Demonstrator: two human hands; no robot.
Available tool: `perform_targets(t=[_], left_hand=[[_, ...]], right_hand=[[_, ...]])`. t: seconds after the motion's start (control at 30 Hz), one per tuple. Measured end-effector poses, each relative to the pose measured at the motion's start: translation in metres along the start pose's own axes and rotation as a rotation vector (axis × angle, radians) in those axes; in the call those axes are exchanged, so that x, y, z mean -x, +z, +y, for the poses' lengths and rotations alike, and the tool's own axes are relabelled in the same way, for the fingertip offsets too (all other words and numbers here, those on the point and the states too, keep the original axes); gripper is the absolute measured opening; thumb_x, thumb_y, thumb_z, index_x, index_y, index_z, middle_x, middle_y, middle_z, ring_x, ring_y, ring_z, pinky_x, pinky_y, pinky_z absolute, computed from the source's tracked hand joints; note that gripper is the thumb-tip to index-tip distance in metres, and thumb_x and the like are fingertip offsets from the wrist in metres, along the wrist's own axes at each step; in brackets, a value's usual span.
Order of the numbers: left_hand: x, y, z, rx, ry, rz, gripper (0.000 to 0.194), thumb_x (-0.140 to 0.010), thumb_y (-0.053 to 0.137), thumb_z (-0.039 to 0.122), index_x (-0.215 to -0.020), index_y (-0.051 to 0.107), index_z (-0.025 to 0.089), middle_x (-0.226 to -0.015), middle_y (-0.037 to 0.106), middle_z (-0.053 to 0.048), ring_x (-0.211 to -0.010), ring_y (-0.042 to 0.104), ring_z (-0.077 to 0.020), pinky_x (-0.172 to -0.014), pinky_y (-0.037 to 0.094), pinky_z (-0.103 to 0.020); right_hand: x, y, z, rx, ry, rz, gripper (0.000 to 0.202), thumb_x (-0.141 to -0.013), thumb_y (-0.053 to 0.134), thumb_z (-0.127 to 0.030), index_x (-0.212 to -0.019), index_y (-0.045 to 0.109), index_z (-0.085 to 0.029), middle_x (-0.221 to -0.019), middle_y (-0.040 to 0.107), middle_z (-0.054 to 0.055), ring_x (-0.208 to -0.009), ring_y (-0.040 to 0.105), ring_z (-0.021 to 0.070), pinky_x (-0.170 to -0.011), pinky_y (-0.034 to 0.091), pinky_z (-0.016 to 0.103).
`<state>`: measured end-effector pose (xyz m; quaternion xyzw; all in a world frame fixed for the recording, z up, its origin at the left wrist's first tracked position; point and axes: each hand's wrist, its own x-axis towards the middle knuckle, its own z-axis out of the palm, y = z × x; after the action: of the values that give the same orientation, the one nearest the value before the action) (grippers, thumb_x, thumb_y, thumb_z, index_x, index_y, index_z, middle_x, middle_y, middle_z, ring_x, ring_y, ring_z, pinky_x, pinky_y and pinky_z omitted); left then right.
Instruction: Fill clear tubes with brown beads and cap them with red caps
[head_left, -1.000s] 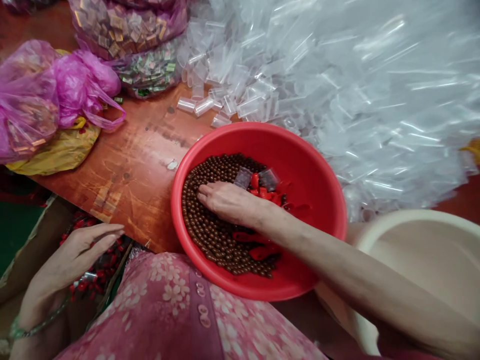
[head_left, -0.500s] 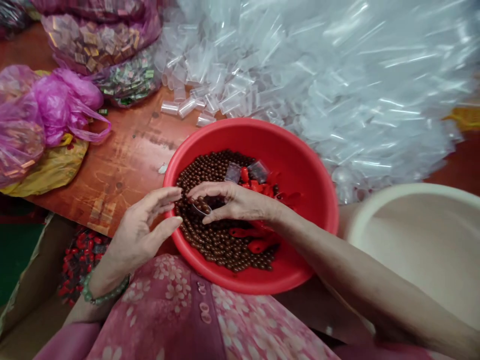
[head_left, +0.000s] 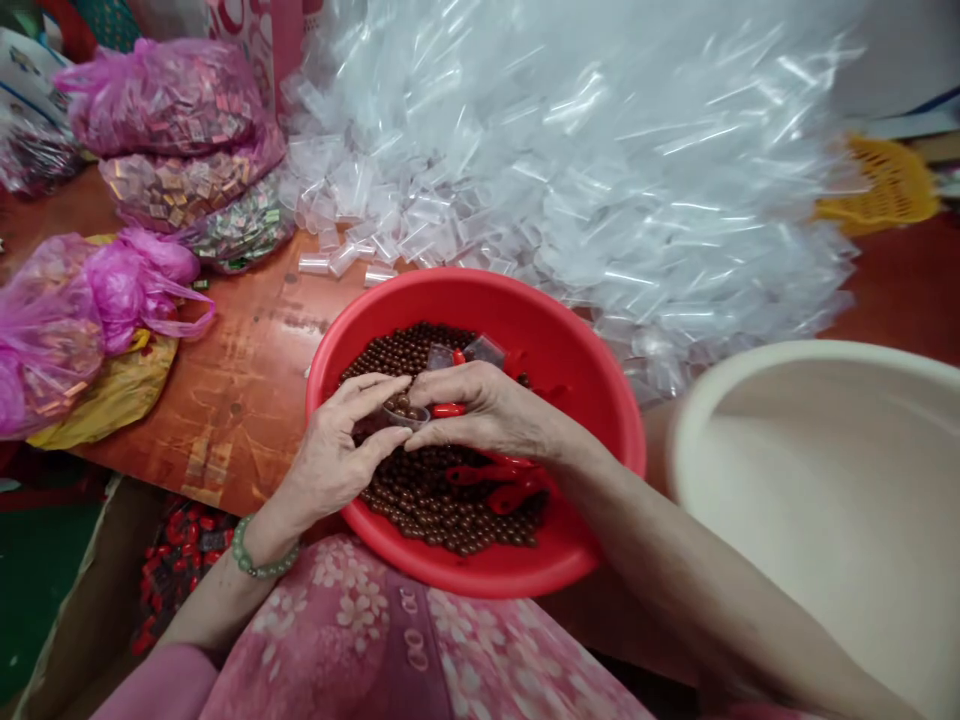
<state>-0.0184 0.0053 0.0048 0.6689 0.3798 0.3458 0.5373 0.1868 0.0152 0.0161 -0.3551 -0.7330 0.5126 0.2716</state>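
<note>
Both my hands meet over a red basin [head_left: 600, 400] that holds many glossy brown balls [head_left: 450, 520]. Between them is a small clear plastic cup [head_left: 411, 418] with several brown balls in it. My right hand [head_left: 487, 410] grips the cup from the right, thumb and fingers curved round it. From the left, the fingertips and thumb of my left hand [head_left: 341, 445] close on its rim. Red plastic spoon-like pieces [head_left: 514, 495] lie among the balls, partly under my right wrist. Behind my fingers lies a clear plastic piece [head_left: 484, 350].
A large heap of clear plastic tubes [head_left: 525, 190] covers the table behind the basin. Pink bags [head_left: 180, 100] of small pieces stand at left. A cream tub [head_left: 817, 360] is on the right, with a yellow basket [head_left: 877, 185] beyond. A box of red pieces [head_left: 184, 540] sits lower left.
My left hand has moved right, from the basin's rim onto the clear cup in my right hand. The view has shifted, showing more of the table's back.
</note>
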Motion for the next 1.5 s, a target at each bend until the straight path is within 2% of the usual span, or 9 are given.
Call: perform_targets(t=[0.3, 0.57, 0.67, 0.8, 0.97, 1.13, 1.3, 1.4, 1.5], left_hand=[[-0.006, 0.001, 0.015, 0.099, 0.018, 0.002, 0.017, -0.08, 0.07, 0.016, -0.097, 0.074, 0.017, -0.105, 0.073, -0.007, -0.1, 0.066, -0.0173, -0.094, 0.05, -0.029], [-0.01, 0.002, 0.01, 0.22, -0.202, -0.102, 0.024, -0.084, 0.067, 0.028, -0.104, 0.07, 0.015, -0.097, 0.073, -0.005, -0.09, 0.066, -0.0172, -0.085, 0.05, -0.028], [-0.011, 0.002, 0.009, 0.19, -0.234, -0.109, 0.027, -0.085, 0.065, 0.032, -0.107, 0.066, 0.016, -0.094, 0.07, -0.004, -0.083, 0.063, -0.0152, -0.077, 0.049, -0.025], [-0.014, 0.002, 0.01, 0.256, -0.266, -0.109, 0.024, -0.084, 0.065, 0.031, -0.102, 0.063, 0.016, -0.086, 0.066, -0.001, -0.076, 0.059, -0.0116, -0.073, 0.047, -0.022], [-0.022, 0.003, 0.01, 0.242, -0.255, -0.112, 0.019, -0.083, 0.066, 0.027, -0.098, 0.062, 0.015, -0.083, 0.064, 0.0, -0.073, 0.057, -0.0099, -0.072, 0.047, -0.021], [-0.027, 0.003, 0.007, 0.314, -0.244, -0.033, 0.015, -0.084, 0.066, 0.024, -0.096, 0.06, 0.015, -0.087, 0.067, -0.001, -0.079, 0.063, -0.0108, -0.077, 0.05, -0.021], [-0.022, 0.0, 0.014, 0.333, -0.177, 0.035, 0.015, -0.084, 0.067, 0.024, -0.096, 0.06, 0.017, -0.092, 0.071, -0.003, -0.086, 0.066, -0.0125, -0.084, 0.052, -0.024], [-0.019, -0.001, 0.019, 0.341, -0.153, -0.023, 0.015, -0.083, 0.068, 0.023, -0.096, 0.061, 0.017, -0.093, 0.071, -0.003, -0.085, 0.067, -0.0132, -0.083, 0.052, -0.026], [-0.021, 0.0, 0.019, 0.361, -0.188, -0.098, 0.015, -0.082, 0.067, 0.02, -0.096, 0.062, 0.016, -0.088, 0.07, -0.003, -0.084, 0.066, -0.0133, -0.082, 0.052, -0.026]], right_hand=[[0.011, -0.005, -0.013, 0.041, 0.012, 0.155, 0.031, -0.084, 0.069, -0.045, -0.075, 0.067, -0.015, -0.07, 0.067, 0.001, -0.065, 0.059, 0.011, -0.064, 0.046, 0.023], [0.009, -0.003, -0.013, 0.092, -0.13, 0.236, 0.023, -0.087, 0.069, -0.035, -0.102, 0.068, -0.017, -0.086, 0.071, 0.003, -0.074, 0.063, 0.0122, -0.069, 0.05, 0.024], [0.008, -0.002, -0.011, 0.133, -0.151, 0.27, 0.019, -0.087, 0.068, -0.037, -0.093, 0.069, -0.019, -0.083, 0.071, 0.004, -0.073, 0.063, 0.0134, -0.069, 0.05, 0.026], [0.007, -0.004, -0.012, 0.158, -0.127, 0.308, 0.02, -0.089, 0.065, -0.04, -0.085, 0.067, -0.02, -0.078, 0.068, 0.003, -0.071, 0.062, 0.0135, -0.068, 0.05, 0.027], [0.003, -0.01, -0.012, 0.169, -0.079, 0.191, 0.023, -0.089, 0.064, -0.041, -0.085, 0.063, -0.017, -0.076, 0.064, 0.0, -0.067, 0.057, 0.0112, -0.064, 0.046, 0.024], [0.008, -0.016, -0.011, 0.105, 0.048, 0.321, 0.029, -0.085, 0.067, -0.046, -0.081, 0.061, -0.019, -0.073, 0.06, -0.002, -0.065, 0.054, 0.0113, -0.062, 0.045, 0.024], [0.022, -0.019, 0.003, 0.385, 0.2, 0.001, 0.017, -0.089, 0.063, -0.034, -0.09, 0.065, -0.018, -0.082, 0.068, 0.003, -0.074, 0.062, 0.0159, -0.07, 0.048, 0.028], [0.024, -0.012, 0.018, 0.737, 0.361, -0.1, 0.012, -0.091, 0.055, -0.019, -0.092, 0.066, -0.015, -0.092, 0.069, 0.01, -0.086, 0.064, 0.0217, -0.077, 0.047, 0.031], [0.021, 0.0, 0.033, 0.901, 0.424, -0.2, 0.014, -0.088, 0.052, -0.012, -0.088, 0.066, -0.015, -0.09, 0.069, 0.012, -0.085, 0.065, 0.0224, -0.073, 0.046, 0.03]])
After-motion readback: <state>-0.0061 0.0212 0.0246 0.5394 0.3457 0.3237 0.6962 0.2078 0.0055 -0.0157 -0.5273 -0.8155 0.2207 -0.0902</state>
